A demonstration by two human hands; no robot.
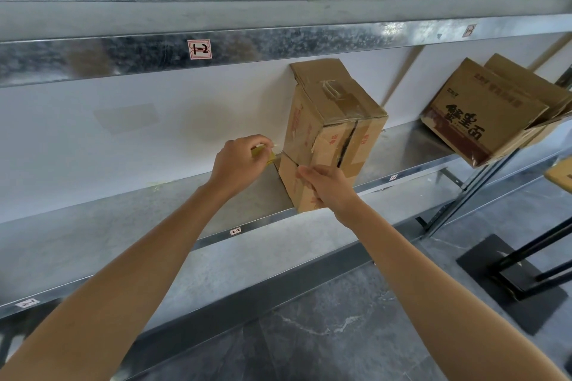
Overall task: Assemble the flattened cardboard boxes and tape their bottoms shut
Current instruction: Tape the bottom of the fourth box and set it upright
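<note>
- Cardboard box stands on end on the galvanised shelf, seam facing me for taping.
- My left hand pinches what is probably a yellow tape roll; right hand grips the box, steadying it.

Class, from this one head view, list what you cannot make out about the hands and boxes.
Head view:
Yellow object: mostly covered by fingers of the left hand.
Grip of the right hand: fingertips hidden behind the hand, against the tall box.
Printed box: cut off by right edge.
Shelf-edge label: too small to read.
</note>
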